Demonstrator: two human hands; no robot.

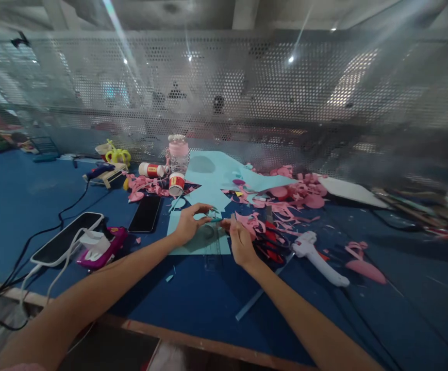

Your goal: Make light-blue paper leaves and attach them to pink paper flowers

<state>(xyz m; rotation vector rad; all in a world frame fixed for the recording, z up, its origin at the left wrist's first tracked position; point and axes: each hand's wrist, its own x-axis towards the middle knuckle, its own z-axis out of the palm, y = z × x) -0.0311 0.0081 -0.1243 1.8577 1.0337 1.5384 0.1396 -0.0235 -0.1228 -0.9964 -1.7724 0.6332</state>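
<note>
A small teal strip (215, 219) is pinched between the fingers of the left hand (190, 222) and the right hand (241, 242), both closed on it from opposite ends, just above a light blue paper sheet (208, 196) laid on the blue table top (22, 196). What exactly the strip is cannot be told; blurred. A clear ruler (213, 252) is seen lying on the near edge of the sheet, under the hands. Red-handled scissors (270, 239) are placed just right of the right hand, with a white glue gun (318, 257) beyond them. Pink paper scraps (293, 198) are scattered right of the sheet, and more are piled to the left by a white glue bottle (152, 169), a small red-labelled cup (176, 184) and a pink-capped jar (178, 152). A black phone (145, 214) is laid left of the sheet; further left, a second phone (67, 238) with a white cable and a pink case (102, 250) holding a white plug. A blue glue gun (98, 171) with a black cord is set at the back left. The table's back edge is closed off by a perforated metal screen (247, 93); behind it the room is dim and hazy, with glare streaks. A wooden front edge (193, 340) of the table is visible.
</note>
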